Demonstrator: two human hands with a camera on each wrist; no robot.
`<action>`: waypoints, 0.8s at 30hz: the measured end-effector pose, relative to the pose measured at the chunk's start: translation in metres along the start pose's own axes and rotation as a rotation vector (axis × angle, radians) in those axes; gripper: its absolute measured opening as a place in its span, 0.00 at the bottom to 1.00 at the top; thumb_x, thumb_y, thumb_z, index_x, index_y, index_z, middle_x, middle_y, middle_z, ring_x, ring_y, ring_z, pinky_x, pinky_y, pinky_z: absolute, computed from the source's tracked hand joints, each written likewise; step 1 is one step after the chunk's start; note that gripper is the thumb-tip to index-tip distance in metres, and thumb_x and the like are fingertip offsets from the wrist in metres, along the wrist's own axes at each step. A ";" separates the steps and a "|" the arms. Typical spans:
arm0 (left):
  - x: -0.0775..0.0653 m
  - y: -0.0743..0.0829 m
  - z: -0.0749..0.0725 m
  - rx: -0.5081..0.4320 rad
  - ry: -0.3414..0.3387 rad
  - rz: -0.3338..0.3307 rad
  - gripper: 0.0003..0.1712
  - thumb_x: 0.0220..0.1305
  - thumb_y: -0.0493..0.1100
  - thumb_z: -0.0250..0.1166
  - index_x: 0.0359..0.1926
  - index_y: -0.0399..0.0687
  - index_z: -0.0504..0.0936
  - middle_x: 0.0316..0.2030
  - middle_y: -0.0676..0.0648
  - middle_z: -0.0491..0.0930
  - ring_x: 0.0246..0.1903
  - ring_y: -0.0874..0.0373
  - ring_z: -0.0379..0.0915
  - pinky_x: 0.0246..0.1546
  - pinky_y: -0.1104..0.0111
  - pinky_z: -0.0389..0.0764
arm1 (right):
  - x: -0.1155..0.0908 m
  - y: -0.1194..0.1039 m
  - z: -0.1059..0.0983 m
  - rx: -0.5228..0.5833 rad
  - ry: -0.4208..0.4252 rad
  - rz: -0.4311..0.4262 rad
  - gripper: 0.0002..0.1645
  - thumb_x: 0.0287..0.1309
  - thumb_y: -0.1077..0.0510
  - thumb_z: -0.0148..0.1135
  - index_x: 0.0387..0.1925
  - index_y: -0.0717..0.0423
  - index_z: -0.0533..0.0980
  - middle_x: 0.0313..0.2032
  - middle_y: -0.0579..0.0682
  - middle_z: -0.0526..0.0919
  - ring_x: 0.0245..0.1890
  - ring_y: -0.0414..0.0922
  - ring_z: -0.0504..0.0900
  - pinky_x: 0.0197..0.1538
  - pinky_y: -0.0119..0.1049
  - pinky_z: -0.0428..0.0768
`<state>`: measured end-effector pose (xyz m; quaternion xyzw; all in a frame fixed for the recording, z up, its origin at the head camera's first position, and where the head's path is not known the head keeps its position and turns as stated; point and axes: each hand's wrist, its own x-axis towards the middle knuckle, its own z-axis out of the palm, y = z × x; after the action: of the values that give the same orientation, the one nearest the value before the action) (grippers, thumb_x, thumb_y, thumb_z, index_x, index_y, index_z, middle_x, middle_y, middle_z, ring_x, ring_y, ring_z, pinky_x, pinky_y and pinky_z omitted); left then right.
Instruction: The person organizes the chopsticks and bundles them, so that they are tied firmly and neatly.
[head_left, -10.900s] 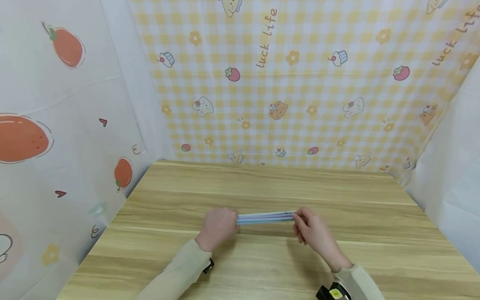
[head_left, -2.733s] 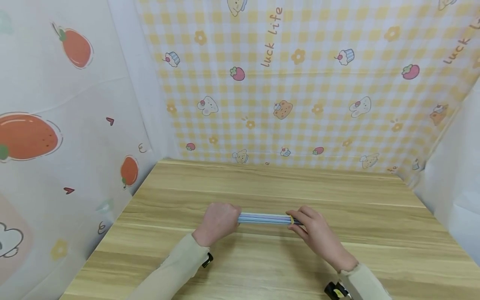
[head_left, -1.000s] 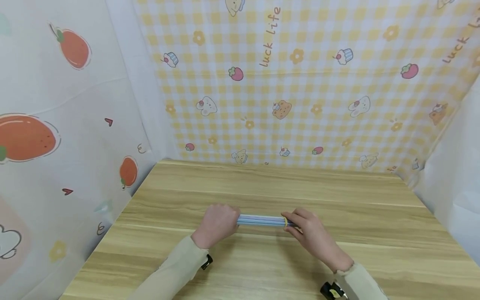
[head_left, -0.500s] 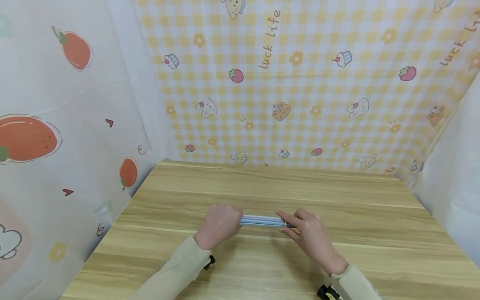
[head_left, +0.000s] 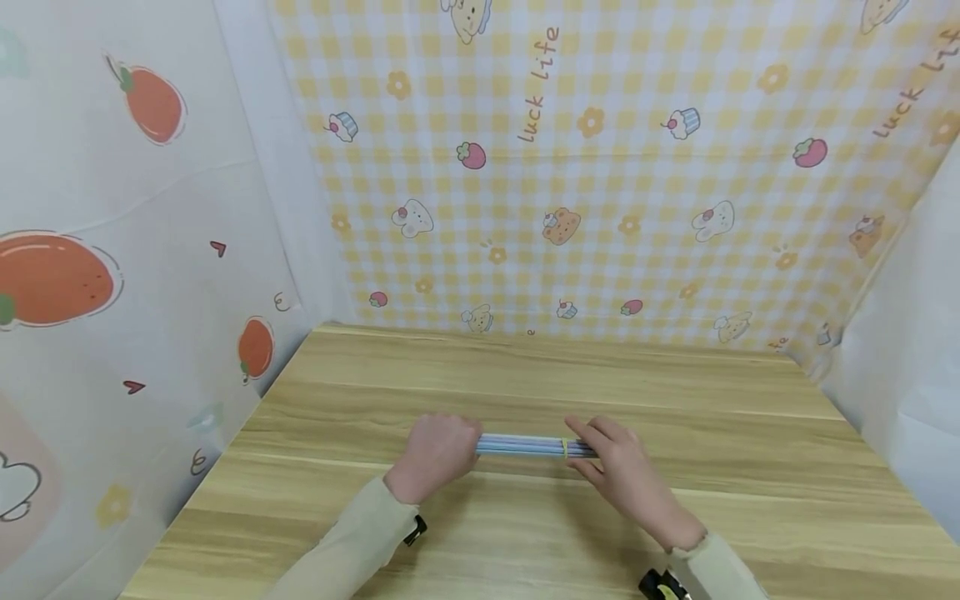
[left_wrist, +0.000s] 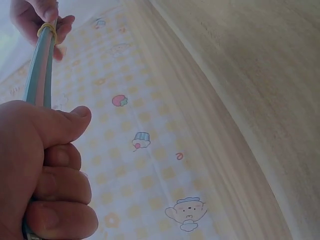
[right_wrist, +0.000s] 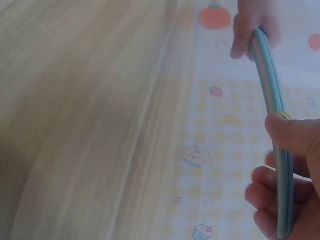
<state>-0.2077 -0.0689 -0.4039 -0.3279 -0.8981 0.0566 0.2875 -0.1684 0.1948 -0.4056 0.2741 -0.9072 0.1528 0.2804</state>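
A bundle of slim pastel blue, pink and lilac pencils is held level above the table. My left hand grips its left end in a fist, thumb along the pencils in the left wrist view. A yellow rubber band circles the bundle towards its right end. There my right hand holds the pencils between thumb and fingers, with the index finger lifted a little. In the right wrist view the thumb touches the pencils at the rubber band, and the other fingers curl behind.
The wood-grain table spreads below and around both hands. A yellow checked cloth hangs behind it. White printed cloth covers the left side, with plain white cloth on the right.
At first no band showed plainly around the pencils. It later circled them at the right fingertips, and has since shifted left along the bundle. The right index finger has lifted off. The left hand keeps its grip.
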 end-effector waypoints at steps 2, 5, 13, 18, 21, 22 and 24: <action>-0.001 0.000 0.001 0.008 0.003 -0.001 0.27 0.41 0.38 0.65 0.12 0.56 0.51 0.12 0.58 0.40 0.15 0.66 0.35 0.12 0.76 0.38 | 0.001 0.001 -0.003 0.021 -0.016 -0.008 0.26 0.37 0.61 0.77 0.44 0.61 0.81 0.33 0.44 0.77 0.30 0.35 0.75 0.34 0.33 0.76; -0.001 0.000 0.001 0.003 0.010 -0.004 0.26 0.41 0.38 0.65 0.12 0.56 0.52 0.12 0.58 0.40 0.15 0.66 0.35 0.12 0.76 0.38 | 0.002 0.001 -0.005 0.026 -0.053 -0.029 0.22 0.39 0.62 0.76 0.41 0.61 0.82 0.34 0.44 0.78 0.30 0.35 0.76 0.33 0.29 0.76; -0.002 0.002 0.003 -0.019 0.004 0.005 0.27 0.44 0.38 0.64 0.12 0.56 0.51 0.11 0.58 0.41 0.13 0.67 0.34 0.11 0.77 0.38 | 0.003 -0.002 -0.006 0.102 -0.180 -0.030 0.20 0.47 0.62 0.71 0.45 0.61 0.80 0.30 0.41 0.76 0.25 0.29 0.66 0.27 0.22 0.70; -0.002 0.003 0.004 -0.054 -0.022 -0.007 0.25 0.44 0.38 0.65 0.12 0.56 0.54 0.11 0.59 0.43 0.12 0.68 0.36 0.10 0.77 0.40 | 0.002 -0.003 -0.004 0.120 -0.144 0.002 0.21 0.45 0.61 0.73 0.44 0.59 0.81 0.29 0.40 0.75 0.24 0.27 0.67 0.26 0.22 0.71; -0.001 0.003 0.003 -0.054 -0.018 -0.007 0.24 0.44 0.39 0.66 0.12 0.56 0.57 0.10 0.59 0.45 0.12 0.68 0.38 0.10 0.77 0.41 | 0.002 -0.003 -0.003 0.121 -0.103 0.013 0.21 0.43 0.60 0.74 0.43 0.59 0.82 0.28 0.40 0.76 0.24 0.26 0.68 0.25 0.21 0.71; -0.001 0.003 0.003 -0.052 -0.013 -0.007 0.24 0.44 0.39 0.66 0.12 0.56 0.57 0.10 0.59 0.45 0.12 0.68 0.38 0.10 0.78 0.41 | 0.002 -0.004 -0.002 0.119 -0.091 0.015 0.22 0.42 0.60 0.74 0.43 0.59 0.82 0.28 0.40 0.76 0.24 0.26 0.68 0.25 0.21 0.70; 0.000 0.003 0.001 -0.045 0.003 -0.003 0.24 0.43 0.39 0.66 0.11 0.56 0.56 0.10 0.59 0.44 0.12 0.68 0.37 0.10 0.78 0.40 | 0.002 -0.004 -0.001 0.104 -0.067 0.010 0.23 0.40 0.60 0.75 0.44 0.58 0.83 0.27 0.40 0.75 0.22 0.26 0.66 0.23 0.20 0.69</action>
<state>-0.2065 -0.0664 -0.4062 -0.3331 -0.8993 0.0353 0.2814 -0.1672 0.1910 -0.4029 0.2889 -0.9082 0.1917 0.2346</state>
